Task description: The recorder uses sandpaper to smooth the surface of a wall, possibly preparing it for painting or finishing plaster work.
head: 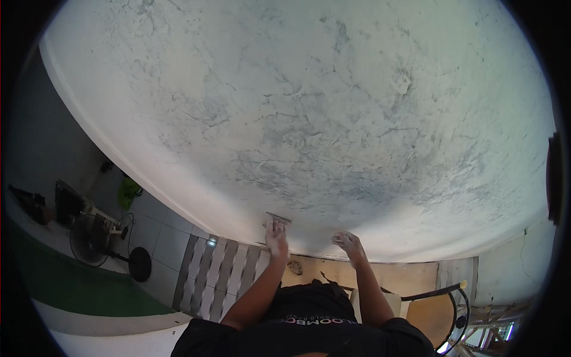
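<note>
Before me rises a wall (pixel 285 147) with whitish filler over grey, cracked and flaking patches. Low on it, my left hand (pixel 276 236) grips a flat hand tool (pixel 279 218), its long edge at the wall surface; whether it is a scraper or a sanding block is not clear. Pale dust coats those fingers. To the right, my right hand (pixel 349 245) is close to the lower wall with its fingers curled and whitened. I cannot tell whether anything is inside it or whether it touches the wall.
A chair (pixel 430 314) with a black frame stands at the lower right. At left are a black fan (pixel 90 241), a green item (pixel 128 192) and a cable on the tiled floor. A striped tile strip (pixel 218 272) borders a tan floor area (pixel 401 274). A dark object (pixel 554 178) is at the right edge.
</note>
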A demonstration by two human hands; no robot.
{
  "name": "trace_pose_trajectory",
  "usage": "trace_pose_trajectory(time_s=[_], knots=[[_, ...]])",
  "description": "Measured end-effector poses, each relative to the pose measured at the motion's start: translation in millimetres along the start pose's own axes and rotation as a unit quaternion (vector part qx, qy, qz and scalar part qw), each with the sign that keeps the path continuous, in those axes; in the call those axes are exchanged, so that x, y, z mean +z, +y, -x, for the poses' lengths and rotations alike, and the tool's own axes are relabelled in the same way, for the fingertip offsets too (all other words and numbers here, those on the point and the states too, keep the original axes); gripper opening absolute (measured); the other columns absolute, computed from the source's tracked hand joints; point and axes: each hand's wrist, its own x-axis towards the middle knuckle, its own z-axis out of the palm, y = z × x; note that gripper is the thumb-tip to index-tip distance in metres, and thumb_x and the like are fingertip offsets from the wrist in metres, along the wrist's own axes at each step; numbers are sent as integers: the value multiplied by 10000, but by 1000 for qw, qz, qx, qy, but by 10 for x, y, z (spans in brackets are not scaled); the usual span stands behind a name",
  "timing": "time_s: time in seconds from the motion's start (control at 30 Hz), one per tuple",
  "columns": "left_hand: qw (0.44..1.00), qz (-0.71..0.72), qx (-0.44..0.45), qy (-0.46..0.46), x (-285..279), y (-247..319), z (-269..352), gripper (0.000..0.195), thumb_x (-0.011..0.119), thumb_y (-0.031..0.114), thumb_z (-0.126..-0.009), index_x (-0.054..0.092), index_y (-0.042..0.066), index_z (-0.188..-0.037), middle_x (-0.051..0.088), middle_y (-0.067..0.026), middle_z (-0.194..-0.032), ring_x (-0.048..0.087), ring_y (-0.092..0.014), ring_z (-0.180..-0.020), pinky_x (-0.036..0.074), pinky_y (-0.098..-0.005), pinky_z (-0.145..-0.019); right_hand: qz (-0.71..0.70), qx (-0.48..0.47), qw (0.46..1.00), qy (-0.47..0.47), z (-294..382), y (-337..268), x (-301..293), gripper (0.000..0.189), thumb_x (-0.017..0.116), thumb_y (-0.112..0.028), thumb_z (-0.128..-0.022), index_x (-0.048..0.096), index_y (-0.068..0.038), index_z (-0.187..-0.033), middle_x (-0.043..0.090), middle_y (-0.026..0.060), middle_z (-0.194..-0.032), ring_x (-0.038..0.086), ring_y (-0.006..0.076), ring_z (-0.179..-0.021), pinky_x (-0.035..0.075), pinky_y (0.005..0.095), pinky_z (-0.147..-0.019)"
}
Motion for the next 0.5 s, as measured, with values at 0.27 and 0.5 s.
trace_pose_trajectory(time_s=[0.27,0.5], knots=[[984,42,67,160,400,-585,-191,439,439,166,-1014,351,-4,-1410,446,-105,-1283,493,-204,-1140,474,-272,-924,-40,12,999,20,-49,234,-134,419,524,-332,-995,565,39,-1184,646,154,-1121,620,259,-1065,449,358,-977],[960,198,118,157,154,-643,-438,488,469,281,-1007,318,32,-1398,363,-101,-1360,445,-218,-1207,449,-314,-980,17,45,998,-41,103,298,-400,398,495,-329,-1006,580,21,-1177,653,137,-1115,627,237,-1043,457,353,-959]])
